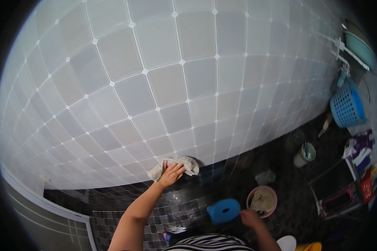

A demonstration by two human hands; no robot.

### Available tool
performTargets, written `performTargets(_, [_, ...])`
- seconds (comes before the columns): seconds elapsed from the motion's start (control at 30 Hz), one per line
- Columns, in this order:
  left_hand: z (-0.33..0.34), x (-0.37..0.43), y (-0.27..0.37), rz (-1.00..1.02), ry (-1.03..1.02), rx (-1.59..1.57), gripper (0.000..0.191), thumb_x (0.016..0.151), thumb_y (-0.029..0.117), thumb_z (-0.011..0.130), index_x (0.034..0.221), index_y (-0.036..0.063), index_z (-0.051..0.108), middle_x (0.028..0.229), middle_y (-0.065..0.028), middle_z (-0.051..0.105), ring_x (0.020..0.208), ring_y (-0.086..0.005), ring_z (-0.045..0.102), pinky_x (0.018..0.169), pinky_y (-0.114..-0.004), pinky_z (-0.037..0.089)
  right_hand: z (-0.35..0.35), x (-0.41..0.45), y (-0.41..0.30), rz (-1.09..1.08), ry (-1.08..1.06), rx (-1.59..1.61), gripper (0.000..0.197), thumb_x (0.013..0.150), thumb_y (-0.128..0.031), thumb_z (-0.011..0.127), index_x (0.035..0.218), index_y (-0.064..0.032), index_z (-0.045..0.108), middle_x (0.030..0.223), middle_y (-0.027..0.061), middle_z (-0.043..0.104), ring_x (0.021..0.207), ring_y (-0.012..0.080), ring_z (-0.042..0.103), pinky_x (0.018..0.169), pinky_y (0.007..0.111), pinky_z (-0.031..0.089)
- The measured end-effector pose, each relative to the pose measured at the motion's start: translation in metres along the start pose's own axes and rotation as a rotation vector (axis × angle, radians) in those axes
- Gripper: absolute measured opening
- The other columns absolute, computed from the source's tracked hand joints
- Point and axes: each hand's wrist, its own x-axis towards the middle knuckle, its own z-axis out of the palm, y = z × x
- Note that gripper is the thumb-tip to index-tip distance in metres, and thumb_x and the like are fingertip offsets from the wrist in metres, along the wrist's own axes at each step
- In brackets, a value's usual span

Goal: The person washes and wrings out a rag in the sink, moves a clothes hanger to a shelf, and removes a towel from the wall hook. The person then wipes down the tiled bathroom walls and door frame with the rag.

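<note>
My left hand (172, 174) presses a pale grey, wrinkled cloth (191, 164) flat against the lower part of a tiled wall (163, 81). The cloth lies where the light tiles meet the dark ones, and its ends stick out on both sides of my fingers. Low at the right, my right hand (251, 217) hangs with its fingers curled. It is beside the edge of a blue plastic stool (221, 216); whether it touches the stool or holds anything is unclear. Just behind that hand stands a pink basin (276, 200) with a beige cloth (262, 200) in it.
A bucket (300, 158) and a crumpled clear plastic bag (265, 177) are on the dark floor. A blue perforated basket (345, 106) hangs at the right, near a wall rack (353, 56). A metal-framed rack (334, 185) stands below. At left is a framed door (47, 216).
</note>
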Motion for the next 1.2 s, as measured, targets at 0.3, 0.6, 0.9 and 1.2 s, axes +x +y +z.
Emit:
performTargets(0.3, [-0.204, 0.126, -0.109, -0.283, 0.378, 0.363, 0.055, 0.079, 0.061, 0.054, 0.121, 0.0256, 0.059, 0.134, -0.0045, 0.047, 0.125, -0.0342, 0.041, 0.106, -0.067, 0.010, -0.017, 0.007, 0.047, -0.004, 0.131, 0.177, 0.017, 0.081, -0.012, 0.056, 0.086, -0.0052, 0.070, 0.081, 0.0155, 0.068, 0.078, 0.0332, 0.066, 0.072, 0.042, 0.053])
performTargets(0.6, [-0.382, 0.177, -0.268, -0.445, 0.777, 0.675, 0.056, 0.087, 0.053, 0.051, 0.131, 0.0189, 0.052, 0.144, -0.0138, 0.035, 0.139, -0.0327, 0.023, 0.107, -0.064, 0.011, -0.007, 0.033, 0.023, 0.002, 0.292, 0.271, 0.018, 0.081, -0.008, 0.055, 0.092, -0.0052, 0.069, 0.082, 0.0153, 0.069, 0.078, 0.0331, 0.066, 0.071, 0.040, 0.052])
performTargets(0.9, [-0.248, 0.156, -0.141, -0.385, 0.545, 0.435, 0.066, 0.066, 0.050, 0.059, 0.124, 0.0178, 0.058, 0.141, -0.0154, 0.035, 0.139, -0.0446, 0.017, 0.105, -0.073, 0.003, 0.017, -0.005, 0.032, 0.220, 0.035, 0.148, 0.020, 0.085, -0.010, 0.054, 0.096, -0.0040, 0.069, 0.085, 0.0164, 0.069, 0.082, 0.0317, 0.067, 0.076, 0.038, 0.053])
performTargets(1.2, [-0.115, 0.085, -0.052, -0.045, 0.224, 0.228, 0.040, 0.076, 0.053, 0.062, 0.104, 0.0251, 0.064, 0.122, -0.0014, 0.053, 0.120, -0.0256, 0.044, 0.103, -0.073, 0.002, 0.055, 0.026, -0.030, 0.164, 0.132, 0.218, 0.027, 0.092, -0.021, 0.051, 0.103, -0.0014, 0.066, 0.096, 0.0227, 0.064, 0.091, 0.0412, 0.059, 0.080, 0.048, 0.049])
